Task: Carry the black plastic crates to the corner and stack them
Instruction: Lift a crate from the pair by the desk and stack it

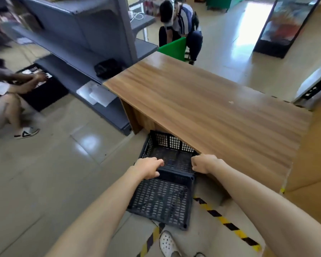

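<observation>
While both hands (150,167) (202,165) grip its rim, crate (161,199) hangs between (tilted) — beside desk (211,108)

Two bare forearms come into view from the bottom edge, no sleeves, no watch, no rings on the left hand (149,168) or the right hand (204,164). Just below the black crate (161,201) there's a white clog-style shoe (168,243) with round vent holes across the toe. Beside it, possibly a second shoe, too cropped to tell.
</observation>
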`<state>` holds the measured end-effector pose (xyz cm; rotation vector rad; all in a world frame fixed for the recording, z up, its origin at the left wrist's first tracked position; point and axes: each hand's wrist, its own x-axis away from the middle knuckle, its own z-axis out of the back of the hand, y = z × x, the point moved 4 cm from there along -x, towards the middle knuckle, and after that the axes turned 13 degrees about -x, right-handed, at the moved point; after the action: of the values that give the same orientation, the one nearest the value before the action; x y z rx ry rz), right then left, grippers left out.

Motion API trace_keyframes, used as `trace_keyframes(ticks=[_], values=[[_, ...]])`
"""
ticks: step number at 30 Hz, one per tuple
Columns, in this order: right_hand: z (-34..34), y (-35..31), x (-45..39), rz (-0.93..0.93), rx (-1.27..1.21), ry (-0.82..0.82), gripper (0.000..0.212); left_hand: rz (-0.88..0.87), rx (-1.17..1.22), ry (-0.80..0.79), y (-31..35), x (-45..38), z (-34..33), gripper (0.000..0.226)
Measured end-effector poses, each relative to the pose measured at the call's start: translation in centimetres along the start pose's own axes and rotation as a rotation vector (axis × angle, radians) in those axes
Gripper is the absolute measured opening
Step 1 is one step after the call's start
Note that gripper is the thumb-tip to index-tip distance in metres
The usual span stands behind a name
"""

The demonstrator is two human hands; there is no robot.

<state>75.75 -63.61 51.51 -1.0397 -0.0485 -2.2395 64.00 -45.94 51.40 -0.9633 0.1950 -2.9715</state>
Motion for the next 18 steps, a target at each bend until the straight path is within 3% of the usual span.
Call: trace_keyframes(ticks=[7, 11, 18], values=[[1.5, -8.3, -6.8, 0.165, 0.097, -0.111, 0.014, 0.188, 0.145, -0.168, -8.9, 1.6, -7.9, 0.045], [3.4, -11.2, -10.3, 0.205, 0.113, -0.100, 0.017, 0.297, 0.234, -0.139, -12.6, 2.2, -9.6, 0.040], [2.4, -13.9, -15.8, 0.288, 0.288, -0.162, 0.021, 0.409, 0.402, -0.148, -11.9, 1.8, -12.9, 0.037]])
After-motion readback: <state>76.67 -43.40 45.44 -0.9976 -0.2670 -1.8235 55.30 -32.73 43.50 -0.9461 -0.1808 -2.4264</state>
